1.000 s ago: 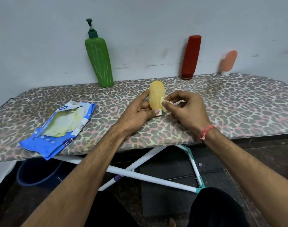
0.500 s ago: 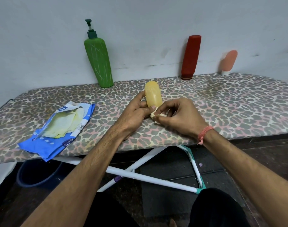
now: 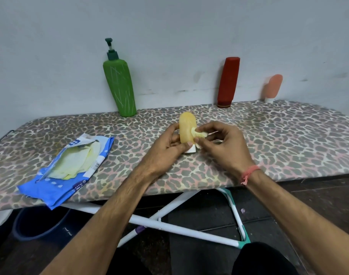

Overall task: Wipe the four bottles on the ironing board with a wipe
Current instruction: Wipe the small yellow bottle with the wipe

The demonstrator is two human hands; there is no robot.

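A small yellow bottle (image 3: 186, 128) with a white cap stands cap-down at the middle of the leopard-print ironing board (image 3: 278, 139). My left hand (image 3: 165, 149) grips it from the left, thumb near the cap. My right hand (image 3: 223, 147) pinches a crumpled pale wipe (image 3: 198, 133) against the bottle's right side. Against the wall lean a green pump bottle (image 3: 120, 88), a red bottle (image 3: 228, 82) and a small pink bottle (image 3: 272, 88).
An open blue pack of wipes (image 3: 66, 169) lies on the board's left part. Below the board are its white crossed legs (image 3: 175, 229) and a dark blue tub (image 3: 40, 223) on the floor at the left.
The yellow bottle has gone from tilted left to upright. My right hand has brought the wipe up from near the cap to the bottle's right side.
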